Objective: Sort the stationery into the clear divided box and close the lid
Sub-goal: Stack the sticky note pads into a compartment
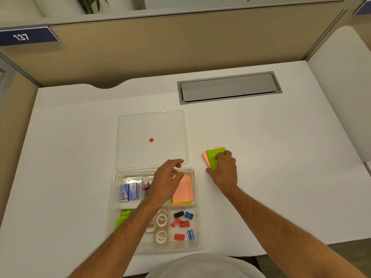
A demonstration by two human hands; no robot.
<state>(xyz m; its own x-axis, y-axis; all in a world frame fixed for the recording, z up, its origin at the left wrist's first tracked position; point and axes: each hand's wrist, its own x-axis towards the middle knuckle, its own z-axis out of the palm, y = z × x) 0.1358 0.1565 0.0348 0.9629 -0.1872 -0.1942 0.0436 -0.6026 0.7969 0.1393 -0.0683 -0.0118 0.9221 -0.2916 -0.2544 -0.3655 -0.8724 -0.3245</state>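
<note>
The clear divided box [197, 207] lies open on the white desk, its lid [152, 125] folded back flat behind it. My left hand [166, 179] hovers over the box's back row with fingers spread and empty, just above a pink sticky-note pad [185, 192]. My right hand [223, 169] rests to the right of the box, fingers and thumb closed around a small stack of sticky notes [211, 157], green on top and pink beneath. Other compartments hold blue staple boxes [129, 191], tape rolls [161, 227], sharpeners and erasers [183, 224] and a green item [122, 218].
A grey cable hatch [228, 87] is set into the desk behind and to the right. Beige partition walls [180, 47] close the desk at the back and sides. A small red dot [151, 140] marks the lid's middle.
</note>
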